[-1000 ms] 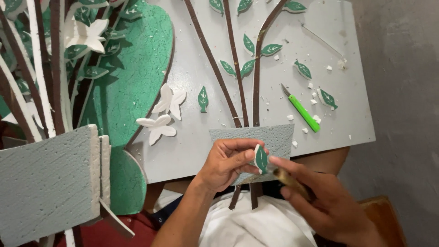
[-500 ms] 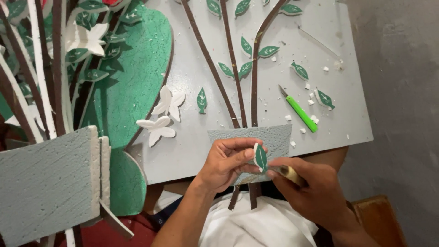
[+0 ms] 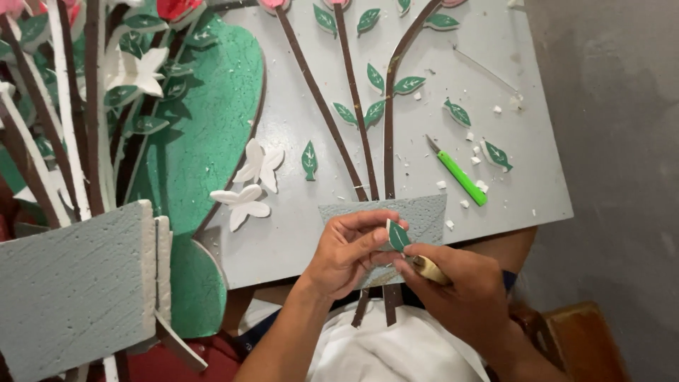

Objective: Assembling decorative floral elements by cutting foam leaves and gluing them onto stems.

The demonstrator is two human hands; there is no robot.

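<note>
Both hands meet over the near edge of the grey board [image 3: 297, 233] as I watch: my left hand [image 3: 346, 251] pinches a small green foam leaf [image 3: 398, 235] between its fingertips, my right hand [image 3: 460, 290] grips a tan-handled tool [image 3: 431, 270] against it. I judge one slip could nick a finger or split the leaf, the tool working so close.

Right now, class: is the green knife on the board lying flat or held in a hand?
Lying flat. The green knife rests on the grey board among white scraps, apart from both hands, which hold a green leaf.
</note>
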